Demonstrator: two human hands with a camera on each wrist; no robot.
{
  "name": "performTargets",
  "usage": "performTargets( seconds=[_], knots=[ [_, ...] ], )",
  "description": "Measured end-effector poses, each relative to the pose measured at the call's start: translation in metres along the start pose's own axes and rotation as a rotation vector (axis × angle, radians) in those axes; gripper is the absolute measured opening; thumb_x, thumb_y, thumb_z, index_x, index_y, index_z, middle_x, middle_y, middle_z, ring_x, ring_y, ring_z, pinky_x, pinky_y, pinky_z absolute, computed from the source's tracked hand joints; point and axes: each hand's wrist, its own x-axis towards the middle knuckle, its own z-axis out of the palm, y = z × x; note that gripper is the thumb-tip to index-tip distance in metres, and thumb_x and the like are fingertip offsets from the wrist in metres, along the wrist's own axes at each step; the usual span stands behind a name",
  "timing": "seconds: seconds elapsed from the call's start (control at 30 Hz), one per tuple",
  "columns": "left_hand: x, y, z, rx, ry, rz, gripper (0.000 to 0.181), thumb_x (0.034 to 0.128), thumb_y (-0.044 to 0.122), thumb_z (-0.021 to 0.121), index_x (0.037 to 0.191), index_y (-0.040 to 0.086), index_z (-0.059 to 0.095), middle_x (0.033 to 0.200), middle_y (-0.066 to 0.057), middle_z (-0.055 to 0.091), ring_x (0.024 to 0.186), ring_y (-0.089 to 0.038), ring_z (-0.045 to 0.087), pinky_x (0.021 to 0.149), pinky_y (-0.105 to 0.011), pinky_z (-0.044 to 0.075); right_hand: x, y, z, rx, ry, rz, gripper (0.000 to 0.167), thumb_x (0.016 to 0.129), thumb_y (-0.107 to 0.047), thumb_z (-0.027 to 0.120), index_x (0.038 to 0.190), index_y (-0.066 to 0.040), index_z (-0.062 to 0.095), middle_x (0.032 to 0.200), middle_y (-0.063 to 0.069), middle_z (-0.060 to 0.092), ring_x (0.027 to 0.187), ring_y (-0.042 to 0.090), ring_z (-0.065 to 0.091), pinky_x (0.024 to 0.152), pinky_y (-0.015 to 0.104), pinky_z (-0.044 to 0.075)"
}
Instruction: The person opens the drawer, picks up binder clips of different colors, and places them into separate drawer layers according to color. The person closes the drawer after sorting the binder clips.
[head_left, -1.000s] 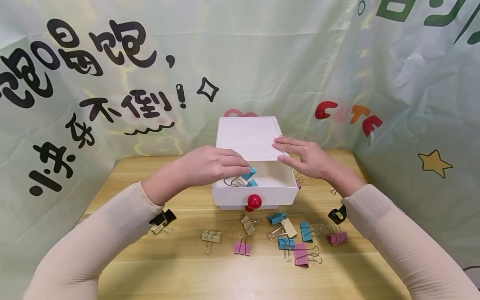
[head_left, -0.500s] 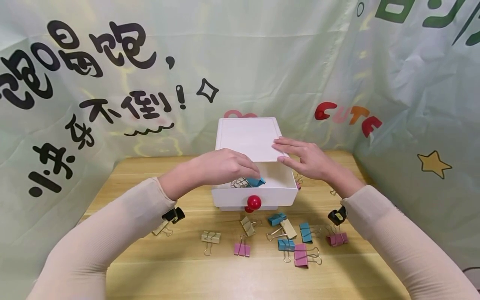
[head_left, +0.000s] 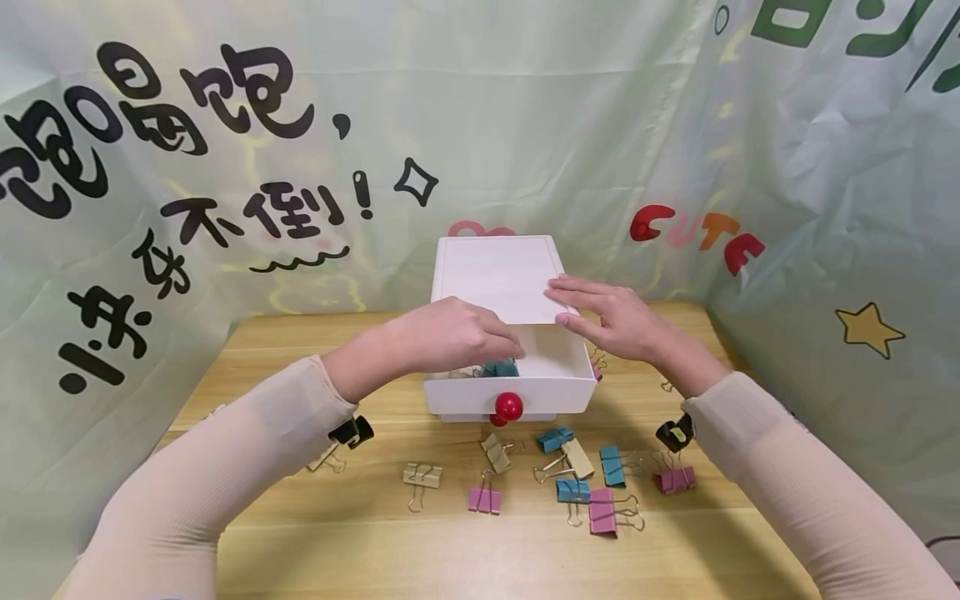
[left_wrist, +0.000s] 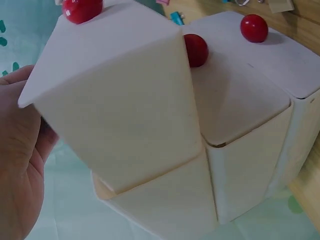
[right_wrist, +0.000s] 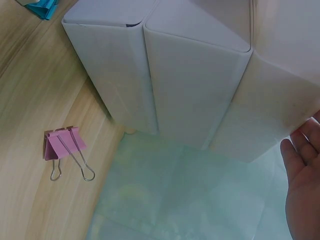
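Note:
My left hand (head_left: 453, 333) reaches over the pulled-out top drawer (head_left: 543, 393) of a small white drawer box (head_left: 491, 271). Just under its fingertips, a blue binder clip (head_left: 500, 368) lies low in the drawer, partly covered by the hand. Whether the fingers still pinch anything is hidden, and the left wrist view shows only the back part of that hand (left_wrist: 20, 155) beside the drawer. With fingers extended, my right hand (head_left: 611, 317) rests on the box's right top edge. A red knob (head_left: 509, 406) marks the drawer front.
On the wooden table (head_left: 360, 550) before the box lie several binder clips, among them a pink one (head_left: 484, 501), a cream one (head_left: 422, 474) and a blue one (head_left: 612, 465). Another pink clip (right_wrist: 65, 143) lies right of the box. A printed cloth (head_left: 525, 125) hangs behind.
My left hand has moved right and slightly down over the drawer. The blue binder clip, first at its fingertips, now sits lower and more shaded inside. The right hand stays put.

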Motion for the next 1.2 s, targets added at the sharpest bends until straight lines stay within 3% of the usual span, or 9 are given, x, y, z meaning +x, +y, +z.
performTargets(
  seconds=[0.3,0.47,0.57,0.7,0.8,1.0,1.2],
  knots=[
    [-0.007,0.001,-0.005,-0.006,0.120,0.003,0.015,0.0917,0.020,0.070,0.105,0.014,0.075,0.100,0.004,0.073,0.094,-0.011,0.069,0.083,-0.027,0.056,-0.001,0.001,0.002,0.000,0.019,0.001,0.048,0.099,-0.038,0.055,0.142,-0.016,0.054,0.148,0.003,0.047,0.137,0.027,0.041,0.105,0.056,0.038],
    [-0.022,0.003,-0.008,-0.015,0.177,-0.026,0.020,0.0897,0.024,0.072,0.107,0.013,0.075,0.102,0.003,0.073,0.095,-0.013,0.068,0.083,-0.030,0.056,-0.001,0.002,0.003,0.001,0.019,-0.002,0.048,0.099,-0.038,0.055,0.142,-0.015,0.054,0.148,0.003,0.047,0.137,0.027,0.041,0.106,0.056,0.037],
    [-0.033,0.004,-0.010,-0.023,0.185,-0.065,0.030,0.0928,0.034,0.067,0.112,0.012,0.073,0.108,0.002,0.072,0.101,-0.014,0.067,0.087,-0.032,0.055,0.000,0.001,0.003,-0.002,0.025,-0.008,0.048,0.099,-0.037,0.055,0.141,-0.015,0.054,0.147,0.004,0.048,0.136,0.027,0.042,0.106,0.056,0.037],
    [-0.051,0.005,-0.011,-0.050,0.182,-0.112,0.051,0.0995,0.052,0.048,0.117,0.009,0.071,0.113,0.000,0.070,0.107,-0.017,0.063,0.093,-0.035,0.051,0.000,0.000,0.002,-0.002,0.026,-0.009,0.048,0.099,-0.037,0.056,0.141,-0.015,0.055,0.147,0.003,0.048,0.136,0.027,0.042,0.106,0.056,0.037],
    [-0.065,0.006,-0.011,-0.079,0.188,-0.143,0.059,0.1009,0.055,0.038,0.119,0.008,0.069,0.115,-0.002,0.069,0.110,-0.019,0.062,0.097,-0.037,0.049,0.000,0.001,0.002,0.001,0.027,-0.010,0.048,0.099,-0.036,0.056,0.141,-0.014,0.055,0.147,0.004,0.048,0.136,0.027,0.042,0.106,0.056,0.036],
    [-0.100,0.008,-0.007,-0.097,0.201,-0.236,0.058,0.1015,0.053,0.039,0.125,0.007,0.065,0.124,-0.007,0.066,0.118,-0.027,0.057,0.102,-0.046,0.044,0.000,0.002,0.002,0.003,0.031,-0.008,0.048,0.099,-0.036,0.056,0.141,-0.014,0.055,0.147,0.004,0.048,0.136,0.027,0.042,0.106,0.056,0.037],
    [-0.144,0.010,0.004,-0.095,0.231,-0.323,0.054,0.0999,0.052,0.046,0.126,0.009,0.064,0.125,-0.007,0.064,0.120,-0.027,0.056,0.103,-0.045,0.042,0.001,0.000,0.002,-0.001,0.021,-0.001,0.049,0.098,-0.037,0.056,0.142,-0.015,0.054,0.147,0.003,0.047,0.137,0.026,0.041,0.107,0.056,0.036]
  ],
)
